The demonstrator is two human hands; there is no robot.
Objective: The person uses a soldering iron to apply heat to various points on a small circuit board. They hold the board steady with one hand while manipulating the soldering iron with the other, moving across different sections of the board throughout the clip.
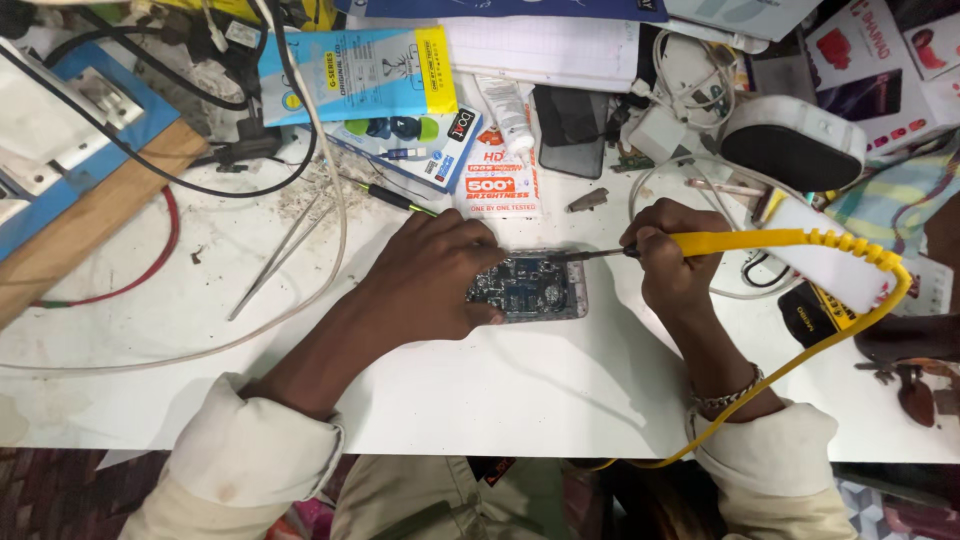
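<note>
An opened phone (532, 288) with its circuit board showing lies flat on the white table (500, 390). My left hand (425, 285) rests over its left end and holds it down. My right hand (672, 262) grips a soldering iron (640, 250) with a yellow handle, whose dark tip touches the upper edge of the board. A yellow cord (850, 330) loops from the handle round my right wrist toward the table's near edge.
Tweezers (275, 255) and a thin screwdriver (395, 198) lie left of the phone. Blue and white packets (360, 75), a tube (510, 115), a dark phone (572, 130), cables and a white speaker (795, 140) crowd the far side. A wooden board (90, 215) sits far left.
</note>
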